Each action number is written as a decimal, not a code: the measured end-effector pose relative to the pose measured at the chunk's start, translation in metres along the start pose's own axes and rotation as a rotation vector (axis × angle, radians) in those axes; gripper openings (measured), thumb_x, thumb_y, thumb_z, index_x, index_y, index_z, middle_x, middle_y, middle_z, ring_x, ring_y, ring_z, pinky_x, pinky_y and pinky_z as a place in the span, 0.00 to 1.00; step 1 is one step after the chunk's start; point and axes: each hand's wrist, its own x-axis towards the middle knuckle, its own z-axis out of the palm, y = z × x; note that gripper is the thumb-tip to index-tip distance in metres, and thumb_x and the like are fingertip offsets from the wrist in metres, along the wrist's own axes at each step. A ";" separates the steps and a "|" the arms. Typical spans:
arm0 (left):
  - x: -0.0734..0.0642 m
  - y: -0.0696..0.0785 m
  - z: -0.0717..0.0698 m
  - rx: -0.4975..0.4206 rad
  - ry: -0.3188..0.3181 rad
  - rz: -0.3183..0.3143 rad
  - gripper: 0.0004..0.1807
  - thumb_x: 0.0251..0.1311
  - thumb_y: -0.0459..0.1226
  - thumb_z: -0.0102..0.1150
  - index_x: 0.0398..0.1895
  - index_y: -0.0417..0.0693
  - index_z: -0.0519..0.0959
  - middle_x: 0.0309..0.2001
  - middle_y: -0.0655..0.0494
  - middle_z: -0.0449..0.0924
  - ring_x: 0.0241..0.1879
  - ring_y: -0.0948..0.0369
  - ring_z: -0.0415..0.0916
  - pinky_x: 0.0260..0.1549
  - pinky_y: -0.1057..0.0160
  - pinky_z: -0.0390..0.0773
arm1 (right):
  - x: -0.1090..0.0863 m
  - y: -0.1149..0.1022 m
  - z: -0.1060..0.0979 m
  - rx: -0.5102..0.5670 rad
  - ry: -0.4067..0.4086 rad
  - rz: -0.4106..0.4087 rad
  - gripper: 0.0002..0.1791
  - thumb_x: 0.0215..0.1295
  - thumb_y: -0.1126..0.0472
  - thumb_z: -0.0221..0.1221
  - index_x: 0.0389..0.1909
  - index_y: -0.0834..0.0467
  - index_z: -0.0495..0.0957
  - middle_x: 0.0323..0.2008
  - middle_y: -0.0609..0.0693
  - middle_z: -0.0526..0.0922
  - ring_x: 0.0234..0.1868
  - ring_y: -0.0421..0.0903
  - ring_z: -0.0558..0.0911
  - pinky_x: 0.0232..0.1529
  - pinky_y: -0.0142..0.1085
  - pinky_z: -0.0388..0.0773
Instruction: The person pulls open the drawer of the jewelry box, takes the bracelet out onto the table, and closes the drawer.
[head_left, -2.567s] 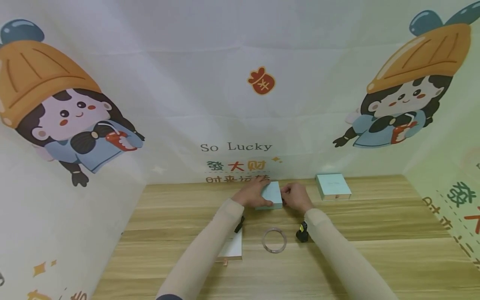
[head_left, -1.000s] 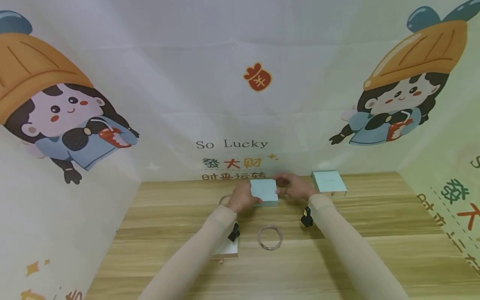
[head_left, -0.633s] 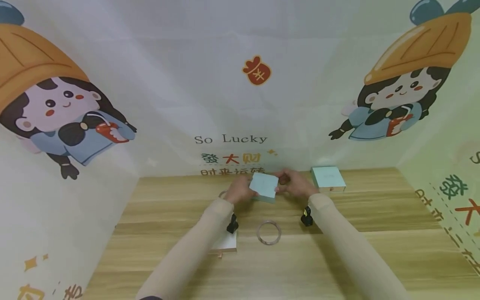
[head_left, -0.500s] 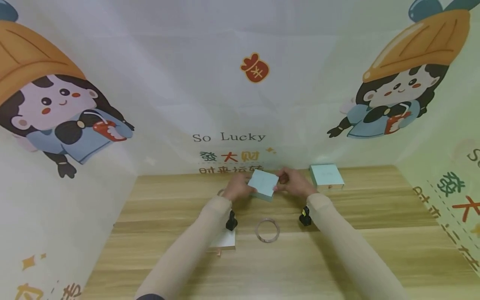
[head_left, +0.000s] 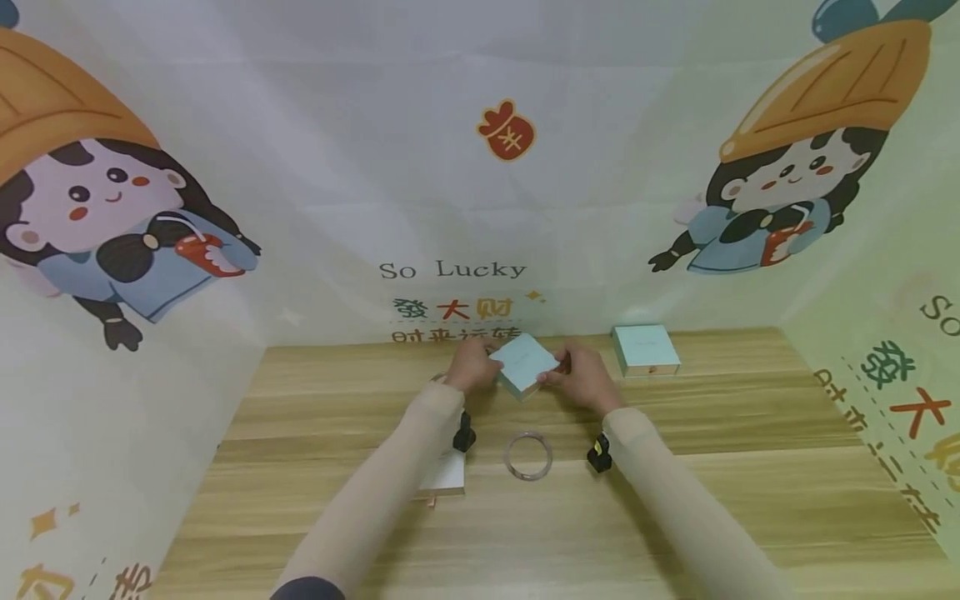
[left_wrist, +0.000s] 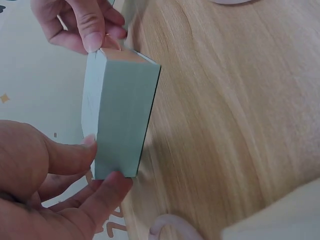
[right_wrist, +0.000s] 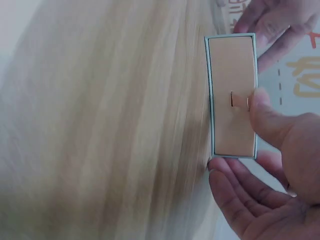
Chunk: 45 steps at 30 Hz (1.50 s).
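Note:
Near the back wall, a small mint-green drawer box (head_left: 525, 363) is held slightly tilted between both hands. My left hand (head_left: 471, 367) grips one end, thumb on the top face and fingers around the edge, as the left wrist view shows. My right hand (head_left: 585, 379) holds the opposite end. In the right wrist view, its thumb rests by the short ribbon tab (right_wrist: 240, 101) on the peach-coloured drawer front (right_wrist: 231, 130), with fingers along the box's side. The drawer sits flush in its sleeve.
A pale translucent bangle (head_left: 508, 458) lies in front of the hands. Another ring (head_left: 438, 377) is partly hidden behind my left hand. A white box (head_left: 447, 478) sits under the left forearm. A second mint-green box (head_left: 645, 348) stands at the back right, by the printed wall cloth (head_left: 570, 208).
The mint-green box, earlier flat and square to the wall, has been lifted, tilted and turned so a corner points forward. My left hand has shifted from over its top to its left side.

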 end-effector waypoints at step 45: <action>0.013 -0.004 -0.004 -0.064 -0.001 0.092 0.21 0.68 0.27 0.58 0.64 0.37 0.78 0.63 0.39 0.79 0.56 0.48 0.78 0.51 0.51 0.82 | -0.027 -0.002 -0.017 -0.006 0.043 -0.057 0.16 0.69 0.56 0.66 0.45 0.66 0.81 0.42 0.61 0.86 0.43 0.54 0.85 0.46 0.48 0.85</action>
